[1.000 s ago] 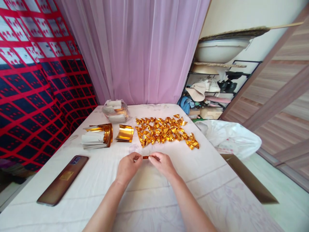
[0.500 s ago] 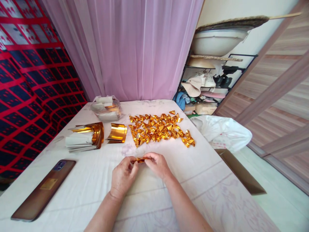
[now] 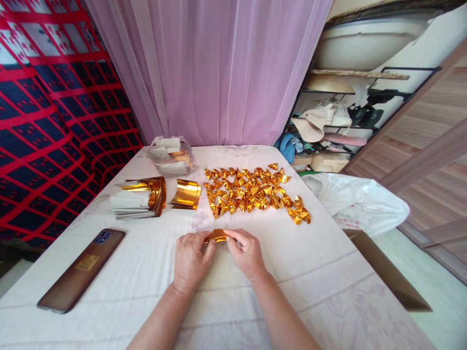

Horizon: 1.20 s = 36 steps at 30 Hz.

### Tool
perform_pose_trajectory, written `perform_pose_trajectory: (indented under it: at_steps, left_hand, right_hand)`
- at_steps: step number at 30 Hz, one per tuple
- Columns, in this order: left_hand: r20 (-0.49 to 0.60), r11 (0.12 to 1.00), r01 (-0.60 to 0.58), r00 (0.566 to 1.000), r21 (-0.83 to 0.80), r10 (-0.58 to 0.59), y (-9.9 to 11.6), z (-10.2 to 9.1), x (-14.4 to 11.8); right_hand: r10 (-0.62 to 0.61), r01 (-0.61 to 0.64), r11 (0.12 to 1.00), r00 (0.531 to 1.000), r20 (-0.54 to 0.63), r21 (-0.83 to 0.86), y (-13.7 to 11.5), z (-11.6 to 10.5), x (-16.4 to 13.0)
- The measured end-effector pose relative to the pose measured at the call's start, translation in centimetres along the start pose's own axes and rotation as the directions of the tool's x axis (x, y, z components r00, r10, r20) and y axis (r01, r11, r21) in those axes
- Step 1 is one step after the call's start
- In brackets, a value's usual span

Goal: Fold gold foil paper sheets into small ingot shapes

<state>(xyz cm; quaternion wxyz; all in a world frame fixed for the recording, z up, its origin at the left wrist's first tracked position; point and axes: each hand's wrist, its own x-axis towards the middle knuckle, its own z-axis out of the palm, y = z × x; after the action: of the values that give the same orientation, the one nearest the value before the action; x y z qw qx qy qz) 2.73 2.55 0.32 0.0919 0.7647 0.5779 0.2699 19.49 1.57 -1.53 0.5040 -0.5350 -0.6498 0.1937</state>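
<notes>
White cloth with a faint floral print covers a table (image 3: 328, 272) that is seen from above and fills the lower part of the view, with a pale pink curtain (image 3: 219, 68) hung behind its far edge and a red and dark blue patterned fabric (image 3: 47, 121) draped along the left. Near the middle of the table, a small piece of gold foil paper (image 3: 216, 236) is pinched between both hands just above the cloth. The left hand (image 3: 190, 260) is closed on the foil's left end with thumb and fingertips, and the right hand (image 3: 245, 252) is closed on its right end in the same way; the two hands are nearly touching. Just beyond the hands, a spread of many small folded gold pieces (image 3: 251, 192) is laid out on the cloth, reaching toward the right. To the left of that spread, a curled gold sheet (image 3: 187, 194) is seen, and further left a stack of gold and white sheets (image 3: 140, 200). At the far left corner a clear plastic bag (image 3: 170, 155) holding more sheets is placed. A dark phone (image 3: 82, 270) is laid flat on the near left. Off the table's right edge, a white plastic bag (image 3: 359, 204) is seen, and behind it a cluttered shelf rack (image 3: 350, 121).
</notes>
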Motion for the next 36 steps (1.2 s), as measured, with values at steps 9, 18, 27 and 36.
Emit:
perform_pose_trajectory:
  at_steps: [9,18,27,36]
  left_hand:
    - [0.023,0.989,-0.062,0.998,0.138,0.059,0.06,-0.31,-0.05]
    - [0.057,0.993,0.0,0.998,0.122,-0.007,0.2,-0.28,0.1]
    - [0.098,0.987,-0.02,0.995,0.158,0.004,0.31,-0.36,0.21]
    - [0.128,0.974,-0.069,0.991,0.217,0.042,0.68,-0.33,0.25]
  right_hand:
    - [-0.054,0.057,0.993,0.998,0.031,-0.101,0.35,0.29,-0.3]
    - [0.001,0.013,0.907,0.999,0.035,-0.42,0.15,0.21,-0.52]
    - [0.01,0.054,0.866,0.992,0.126,-0.498,-0.31,-0.26,-0.37]
    - [-0.051,0.128,0.838,0.986,0.157,-0.531,-0.47,-0.01,-0.51]
